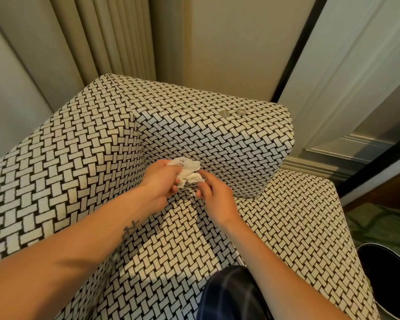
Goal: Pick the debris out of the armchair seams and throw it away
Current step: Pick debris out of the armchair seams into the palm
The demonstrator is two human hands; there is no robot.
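Paper, white and crumpled, sits at the armchair seam where the seat meets the far armrest, gripped in the left hand's fingers. The right hand is just right of it, fingers curled at its edge; whether they pinch anything is unclear. The bin stands near right, closer to the right hand.

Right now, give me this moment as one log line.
stage: debris pickup at armchair | left hand: grips crumpled white paper | right hand: at paper's edge, grip unclear | bin: beside chair, paper not yet in
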